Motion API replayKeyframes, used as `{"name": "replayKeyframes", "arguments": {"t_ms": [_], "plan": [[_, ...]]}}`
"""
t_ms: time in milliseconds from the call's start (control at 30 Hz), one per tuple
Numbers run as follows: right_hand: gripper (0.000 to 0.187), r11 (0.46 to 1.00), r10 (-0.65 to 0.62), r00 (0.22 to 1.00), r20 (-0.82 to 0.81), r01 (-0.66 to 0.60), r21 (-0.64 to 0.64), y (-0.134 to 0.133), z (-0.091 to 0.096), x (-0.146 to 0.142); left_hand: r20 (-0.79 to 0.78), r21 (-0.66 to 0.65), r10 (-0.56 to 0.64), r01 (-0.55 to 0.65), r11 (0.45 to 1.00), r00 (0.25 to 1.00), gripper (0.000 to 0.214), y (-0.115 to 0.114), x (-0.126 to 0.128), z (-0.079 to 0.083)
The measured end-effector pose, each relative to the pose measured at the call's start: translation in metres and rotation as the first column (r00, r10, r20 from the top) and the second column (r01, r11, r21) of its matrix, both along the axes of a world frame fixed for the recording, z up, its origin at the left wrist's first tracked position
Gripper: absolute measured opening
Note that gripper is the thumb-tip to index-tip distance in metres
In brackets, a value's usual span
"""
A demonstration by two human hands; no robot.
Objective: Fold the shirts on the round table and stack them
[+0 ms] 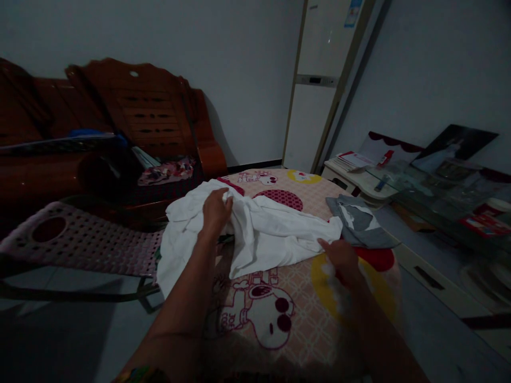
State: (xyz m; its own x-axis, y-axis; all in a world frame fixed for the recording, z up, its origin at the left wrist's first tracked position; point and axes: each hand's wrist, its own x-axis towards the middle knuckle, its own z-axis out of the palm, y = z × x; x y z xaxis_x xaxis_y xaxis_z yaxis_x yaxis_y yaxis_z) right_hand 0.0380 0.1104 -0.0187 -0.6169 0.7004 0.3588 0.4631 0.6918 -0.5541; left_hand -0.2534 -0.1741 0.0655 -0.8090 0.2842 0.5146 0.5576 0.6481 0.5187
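A crumpled white garment (263, 234) lies spread across a table covered with a pink cartoon-print cloth (271, 314). My left hand (215, 211) is closed on a bunch of the white fabric near its upper edge. My right hand (339, 258) rests at the garment's lower right edge, its fingers curled onto the hem; motion blur hides how firmly it holds. A folded grey garment (361, 226) lies just beyond my right hand.
A dark wooden bench (120, 122) with clutter stands at the left. A pink perforated chair (80, 242) sits beside the table. A tall white air conditioner (319, 85) stands in the corner. A low cabinet (439, 197) with papers and pictures lines the right wall.
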Motion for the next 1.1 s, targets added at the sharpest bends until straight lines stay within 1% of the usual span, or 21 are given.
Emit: {"name": "replayKeyframes", "arguments": {"t_ms": [33,100,167,233,300,367,400,433,467,533,600,633,700,733,767,800,867,933,967,1033,1100], "plan": [[0.038,1.0,0.025,0.999,0.023,-0.025,-0.005,-0.005,0.0,-0.011,0.029,-0.072,-0.007,0.009,0.997,1.0,0.043,0.013,-0.004,-0.004],[0.041,0.995,0.096,0.991,0.089,-0.093,-0.036,-0.008,0.004,-0.026,0.09,-0.203,0.003,0.015,0.979,0.996,0.042,0.028,-0.014,-0.013],[0.039,0.986,0.145,0.986,0.078,-0.138,-0.091,0.0,0.014,-0.033,0.129,-0.286,0.024,0.014,0.958,0.991,0.037,0.032,-0.023,-0.016],[0.033,0.981,0.129,0.991,-0.029,-0.132,-0.144,0.017,0.03,-0.035,0.157,-0.32,0.029,0.023,0.947,0.987,0.033,0.027,-0.029,-0.014],[0.029,0.984,0.002,0.975,-0.222,-0.041,-0.171,0.041,0.046,-0.034,0.186,-0.311,0.016,0.044,0.949,0.982,0.032,0.019,-0.03,-0.008],[0.022,0.969,-0.172,0.9,-0.4,0.083,-0.231,0.064,0.059,-0.034,0.213,-0.26,0.008,0.049,0.964,0.977,0.032,0.009,-0.027,-0.003],[0.019,0.954,-0.26,0.86,-0.439,0.157,-0.257,0.073,0.062,-0.035,0.229,-0.223,0.005,0.048,0.974,0.973,0.033,0.005,-0.025,-0.001],[0.018,0.94,-0.322,0.836,-0.444,0.226,-0.257,0.079,0.064,-0.035,0.247,-0.188,0.003,0.045,0.981,0.969,0.034,0.001,-0.022,-0.001],[0.02,0.932,-0.355,0.833,-0.424,0.284,-0.223,0.081,0.064,-0.036,0.266,-0.156,0.003,0.04,0.987,0.964,0.034,-0.002,-0.018,-0.002],[0.033,0.942,-0.33,0.876,-0.353,0.328,-0.065,0.074,0.059,-0.037,0.284,-0.113,0.013,0.02,0.993,0.959,0.034,-0.004,-0.012,-0.005],[0.042,0.964,-0.207,0.935,-0.287,0.245,0.104,0.052,0.048,-0.038,0.268,-0.081,0.033,-0.012,0.997,0.963,0.033,-0.004,-0.007,-0.009],[0.039,0.975,-0.128,0.958,-0.257,0.169,0.144,0.037,0.041,-0.038,0.257,-0.063,0.042,-0.026,0.998,0.966,0.032,-0.004,-0.006,-0.011],[0.03,0.989,0.102,0.987,-0.126,-0.087,0.116,0.004,0.027,-0.036,0.261,-0.014,0.04,-0.038,0.999,0.964,0.031,-0.004,-0.005,-0.015],[0.028,0.97,0.236,0.971,-0.04,-0.233,0.076,-0.013,0.021,-0.035,0.282,0.018,0.03,-0.037,0.999,0.959,0.03,-0.005,-0.006,-0.017],[0.027,0.943,0.328,0.944,0.031,-0.329,0.052,-0.028,0.016,-0.033,0.31,0.059,0.018,-0.038,0.998,0.95,0.029,-0.006,-0.007,-0.02],[0.027,0.917,0.389,0.917,0.091,-0.395,0.06,-0.042,0.011,-0.031,0.34,0.106,-0.001,-0.037,0.994,0.941,0.029,-0.006,-0.008,-0.022],[0.026,0.861,0.462,0.868,0.184,-0.489,0.142,-0.063,0.006,-0.027,0.389,0.227,-0.06,-0.032,0.973,0.919,0.026,-0.008,-0.01,-0.027],[0.024,0.829,0.47,0.848,0.245,-0.519,0.21,-0.074,0.006,-0.024,0.436,0.387,-0.146,-0.038,0.921,0.888,0.023,-0.009,-0.011,-0.029],[0.024,0.822,0.459,0.847,0.269,-0.52,0.232,-0.077,0.007,-0.024,0.456,0.474,-0.191,-0.056,0.879,0.869,0.023,-0.01,-0.011,-0.029],[0.026,0.817,0.429,0.847,0.314,-0.512,0.264,-0.078,0.01,-0.024,0.479,0.628,-0.274,-0.107,0.771,0.834,0.022,-0.014,-0.01,-0.024],[0.027,0.812,0.401,0.847,0.349,-0.505,0.293,-0.077,0.012,-0.026,0.472,0.726,-0.332,-0.146,0.672,0.816,0.023,-0.023,-0.009,-0.016]]}}
